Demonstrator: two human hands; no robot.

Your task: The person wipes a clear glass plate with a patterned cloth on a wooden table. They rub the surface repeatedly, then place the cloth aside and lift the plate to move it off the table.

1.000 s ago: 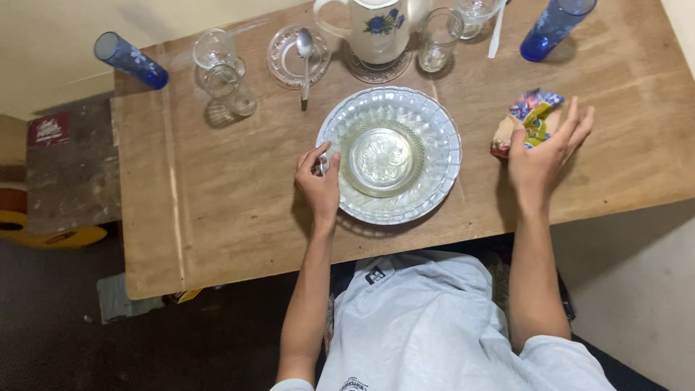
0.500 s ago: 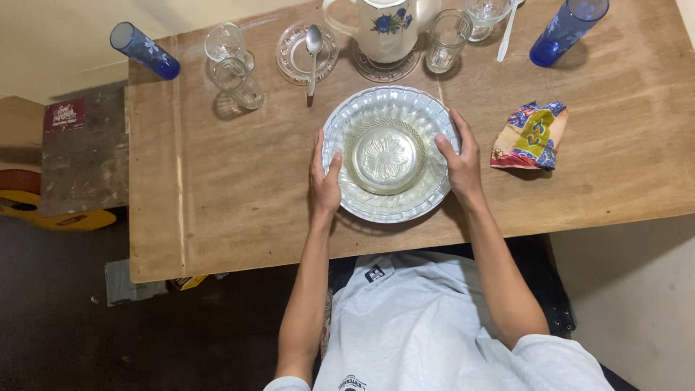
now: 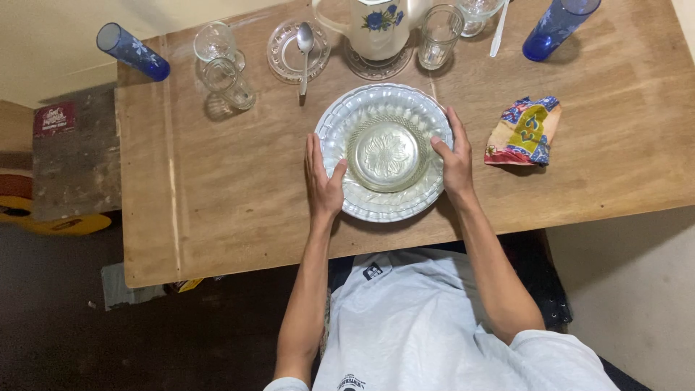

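Observation:
A clear glass plate (image 3: 376, 108) lies on the wooden table (image 3: 217, 195) in front of me, with a smaller clear glass bowl (image 3: 384, 153) stacked in its middle. My left hand (image 3: 323, 179) grips the plate's left rim, thumb over the edge. My right hand (image 3: 455, 158) grips the right rim the same way, thumb reaching toward the bowl. A crumpled colourful snack wrapper (image 3: 524, 132) lies just right of my right hand.
Along the far edge stand a blue tumbler (image 3: 133, 52), two clear glasses (image 3: 221, 61), a glass saucer with a spoon (image 3: 298, 45), a white teapot with blue flowers (image 3: 376, 25), a clear tumbler (image 3: 438, 36) and another blue tumbler (image 3: 557, 25).
My right hand left the snack wrapper and came to the plate's right rim. My left hand settled on the left rim. Both hands now hold the plate.

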